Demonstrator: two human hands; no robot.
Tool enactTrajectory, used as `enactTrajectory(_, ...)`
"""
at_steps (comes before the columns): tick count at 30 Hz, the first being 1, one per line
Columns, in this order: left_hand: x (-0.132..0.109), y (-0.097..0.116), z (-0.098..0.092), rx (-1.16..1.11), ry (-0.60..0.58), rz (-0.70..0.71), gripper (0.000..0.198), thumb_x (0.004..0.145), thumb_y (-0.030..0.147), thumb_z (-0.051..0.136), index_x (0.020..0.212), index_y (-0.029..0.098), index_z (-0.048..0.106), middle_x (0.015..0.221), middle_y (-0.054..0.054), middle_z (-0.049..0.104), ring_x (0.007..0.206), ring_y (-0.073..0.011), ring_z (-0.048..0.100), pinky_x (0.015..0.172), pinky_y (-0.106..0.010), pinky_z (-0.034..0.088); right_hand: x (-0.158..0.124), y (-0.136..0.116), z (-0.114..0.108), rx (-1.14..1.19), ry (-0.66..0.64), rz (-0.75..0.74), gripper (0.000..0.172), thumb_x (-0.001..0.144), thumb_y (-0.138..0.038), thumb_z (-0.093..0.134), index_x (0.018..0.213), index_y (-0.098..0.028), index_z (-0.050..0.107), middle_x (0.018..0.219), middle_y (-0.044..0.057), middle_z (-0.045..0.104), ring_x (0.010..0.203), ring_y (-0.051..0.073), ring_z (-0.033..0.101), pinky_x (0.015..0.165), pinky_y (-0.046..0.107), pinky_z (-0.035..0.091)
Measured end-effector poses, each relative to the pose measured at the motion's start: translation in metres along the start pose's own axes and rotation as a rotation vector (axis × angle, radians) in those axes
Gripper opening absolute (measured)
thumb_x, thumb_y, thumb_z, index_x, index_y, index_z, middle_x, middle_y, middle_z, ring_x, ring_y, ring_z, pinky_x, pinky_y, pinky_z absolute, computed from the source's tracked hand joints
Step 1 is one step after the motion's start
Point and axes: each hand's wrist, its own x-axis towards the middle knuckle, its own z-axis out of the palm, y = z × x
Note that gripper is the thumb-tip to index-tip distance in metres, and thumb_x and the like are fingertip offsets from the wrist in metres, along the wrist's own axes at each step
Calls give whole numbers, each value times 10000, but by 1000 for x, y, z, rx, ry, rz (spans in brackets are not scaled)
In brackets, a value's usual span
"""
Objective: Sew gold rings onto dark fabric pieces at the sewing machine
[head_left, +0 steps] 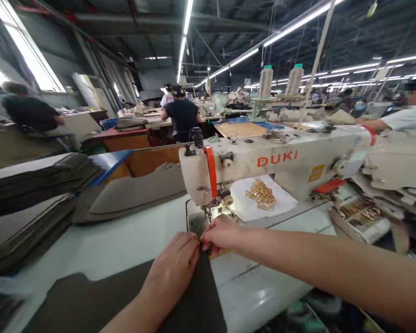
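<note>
A dark grey fabric panel (pixel 100 296) lies on the pale sewing table (pixel 125 245), its narrow end reaching the needle area of a white sewing machine (pixel 242 162). My left hand (pixel 178 259) is closed at the panel's upper edge, with curled fingers pinching the cloth just in front of the needle plate (pixel 196 219). Beside it, nearly touching, my right hand (pixel 222 233) is pinched at the panel's right corner. Whatever sits between the right fingertips is hidden. The presser foot is partly covered by that hand.
Small gold metal pieces (pixel 261 194) lie on white cloth (pixel 239 208) under the machine arm. Stacked dark panels (pixel 24 185) stand at left, another grey panel (pixel 138 194) behind. A tray (pixel 364 222) with metal rings sits right. Thread cones (pixel 265 82) stand behind; other people work around.
</note>
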Motion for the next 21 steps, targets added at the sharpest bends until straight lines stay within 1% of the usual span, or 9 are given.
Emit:
enactTrajectory(2, 4, 0, 2, -41, 3, -13, 300, 896, 70, 325, 768, 164, 580, 717, -49, 641, 692, -202, 616, 651, -327, 542, 2, 2, 2, -7, -16, -4, 168, 780, -69, 512, 695, -135, 641, 674, 5, 704, 371, 67, 568, 391, 163, 466)
enactTrajectory(5, 7, -1, 4, -96, 15, -50, 280, 899, 95, 341, 754, 171, 569, 717, -48, 637, 677, -193, 618, 635, -315, 540, 1, 7, 1, -76, 37, -86, 180, 794, -91, 519, 706, -149, 666, 665, 8, 698, 469, 111, 624, 469, 201, 492)
enactTrajectory(8, 6, -2, 5, -135, 19, -91, 238, 897, 108, 369, 787, 169, 571, 744, -46, 643, 688, -191, 624, 651, -319, 543, -7, 16, -5, -209, 171, -259, 169, 826, -150, 538, 770, -170, 696, 790, 44, 709, 763, 192, 667, 702, 287, 499)
enactTrajectory(10, 4, -2, 5, -153, 20, -107, 220, 895, 110, 382, 803, 168, 574, 758, -47, 648, 702, -192, 627, 665, -324, 545, -13, 25, -8, -287, 229, -381, 157, 845, -172, 546, 831, -182, 703, 912, 63, 697, 923, 220, 622, 827, 327, 445)
enactTrajectory(11, 4, -1, 5, -161, 20, -114, 219, 894, 109, 385, 802, 169, 574, 759, -47, 649, 708, -192, 629, 669, -326, 547, -15, 30, -8, -323, 240, -444, 160, 857, -175, 543, 861, -188, 702, 942, 65, 687, 952, 218, 600, 852, 330, 423)
enactTrajectory(13, 3, -1, 5, -168, 32, -123, 223, 890, 104, 385, 794, 170, 575, 756, -47, 651, 712, -193, 633, 671, -326, 549, -18, 40, -7, -423, 272, -589, 168, 880, -181, 528, 892, -190, 695, 927, 63, 669, 928, 206, 575, 834, 315, 411)
enactTrajectory(16, 3, 0, 5, -172, 48, -132, 230, 884, 93, 384, 787, 171, 578, 753, -46, 653, 706, -191, 636, 670, -326, 552, -18, 50, -2, -608, 354, -805, 177, 905, -186, 505, 859, -182, 676, 843, 45, 645, 834, 189, 547, 755, 287, 413)
enactTrajectory(18, 3, 0, 6, -179, 49, -136, 226, 881, 93, 391, 790, 174, 581, 759, -44, 656, 708, -190, 639, 670, -325, 554, -16, 52, 1, -671, 387, -866, 168, 902, -185, 515, 815, -181, 658, 798, 31, 628, 795, 179, 533, 726, 275, 410)
enactTrajectory(21, 1, -1, 8, -196, 57, -148, 213, 877, 96, 405, 802, 179, 586, 764, -38, 663, 709, -184, 642, 667, -314, 556, -14, 52, 2, -695, 400, -883, 150, 889, -174, 534, 784, -184, 641, 755, 17, 605, 771, 170, 520, 715, 267, 406)
